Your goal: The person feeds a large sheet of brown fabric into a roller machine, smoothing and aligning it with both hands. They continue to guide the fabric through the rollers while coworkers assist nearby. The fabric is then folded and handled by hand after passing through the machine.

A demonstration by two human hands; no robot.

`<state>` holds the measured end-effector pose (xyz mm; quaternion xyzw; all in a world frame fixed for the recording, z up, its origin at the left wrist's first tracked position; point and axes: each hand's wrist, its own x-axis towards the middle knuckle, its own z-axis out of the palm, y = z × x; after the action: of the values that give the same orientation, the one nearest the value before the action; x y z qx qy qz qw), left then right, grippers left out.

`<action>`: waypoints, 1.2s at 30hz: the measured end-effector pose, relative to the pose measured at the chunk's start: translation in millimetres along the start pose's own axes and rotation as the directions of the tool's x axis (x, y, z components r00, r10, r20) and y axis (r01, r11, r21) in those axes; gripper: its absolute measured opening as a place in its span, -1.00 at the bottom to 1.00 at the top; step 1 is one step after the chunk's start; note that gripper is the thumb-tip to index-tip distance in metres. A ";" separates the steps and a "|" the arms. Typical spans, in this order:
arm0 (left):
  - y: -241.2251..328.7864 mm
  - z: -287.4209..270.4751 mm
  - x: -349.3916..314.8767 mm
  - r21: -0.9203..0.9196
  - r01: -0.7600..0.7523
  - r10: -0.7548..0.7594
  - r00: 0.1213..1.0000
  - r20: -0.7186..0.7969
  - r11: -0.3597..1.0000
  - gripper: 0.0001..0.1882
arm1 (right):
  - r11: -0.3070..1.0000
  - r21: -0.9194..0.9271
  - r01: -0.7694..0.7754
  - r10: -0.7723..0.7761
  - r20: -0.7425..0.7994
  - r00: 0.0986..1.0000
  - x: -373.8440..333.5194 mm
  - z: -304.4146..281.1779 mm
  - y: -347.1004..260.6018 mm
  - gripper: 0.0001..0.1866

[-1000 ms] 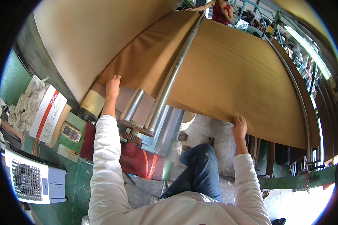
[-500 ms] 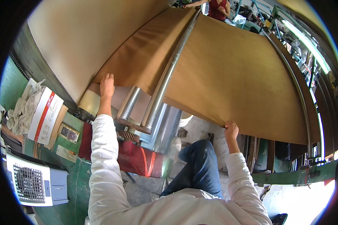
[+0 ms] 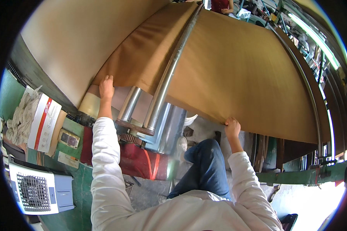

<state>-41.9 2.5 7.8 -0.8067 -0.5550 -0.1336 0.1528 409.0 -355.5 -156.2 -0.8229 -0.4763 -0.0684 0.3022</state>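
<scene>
A worker in white sleeves and blue jeans [image 3: 206,165] holds the near edge of a wide brown sheet [image 3: 243,73] with both bare hands, well apart, at a roller machine. The left hand [image 3: 106,86] curls its fingers closed over the edge beside a large curved beige surface [image 3: 77,42], while the right hand [image 3: 232,128] pinches the same edge farther right, fingers bunched narrow on the material; both thumbs are hard to make out. The sheet stretches between and beyond the hands, out to a metal bar [image 3: 302,77] on the right, with a long steel roller [image 3: 173,69] lying across it. A shorter steel roller [image 3: 130,104] pokes out from under the edge near the left hand, above a toothed gear [image 3: 131,139] and a red covering [image 3: 133,159] looped with an orange-red strap [image 3: 153,164]. At left stand a white carton [image 3: 45,123] with a red stripe, pale rags [image 3: 23,117] beside it, a small switch box [image 3: 69,138] and a grilled fan unit [image 3: 32,190]. Across the sheet, at the top of the view, a co-worker in a dark red top [image 3: 219,5] is partly visible, a fluorescent tube [image 3: 316,40] glowing to the right
</scene>
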 end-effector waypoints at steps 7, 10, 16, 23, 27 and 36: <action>2.7 10.8 2.8 -0.003 -0.119 0.117 0.980 -0.158 0.993 -0.75 | 1.000 -0.028 0.004 -0.004 -0.001 1.000 4.5 -4.9 -21.6 -0.88; 28.2 -9.7 -1.0 -0.110 -0.230 0.212 0.965 -0.155 0.967 -0.76 | 1.000 -0.013 0.016 -0.016 -0.027 0.999 4.2 -7.7 -24.3 -0.87; 8.4 -3.9 0.0 -0.084 -0.151 0.145 0.987 -0.073 0.985 -0.72 | 0.999 0.024 0.044 -0.042 -0.052 0.998 4.7 -4.3 -40.4 -0.87; 11.2 -8.1 -0.9 -0.034 -0.039 0.038 0.999 -0.036 0.999 -0.72 | 0.998 0.045 0.046 -0.044 -0.047 0.998 4.7 9.2 -47.0 -0.86; 5.7 -12.1 -2.6 -0.017 0.024 -0.023 1.000 0.011 1.000 -0.73 | 0.995 0.085 0.060 -0.057 -0.041 0.998 6.2 17.1 -55.1 -0.84; -55.2 31.2 2.1 -0.084 0.051 -0.056 0.997 -0.051 0.995 -0.71 | 0.986 -0.040 0.161 -0.161 -0.010 0.987 9.8 34.9 -83.6 -0.89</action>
<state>-91.4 35.2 -14.6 -0.7933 -0.5661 -0.1819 0.1305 339.2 -298.3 -144.3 -0.7869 -0.5378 -0.1074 0.2828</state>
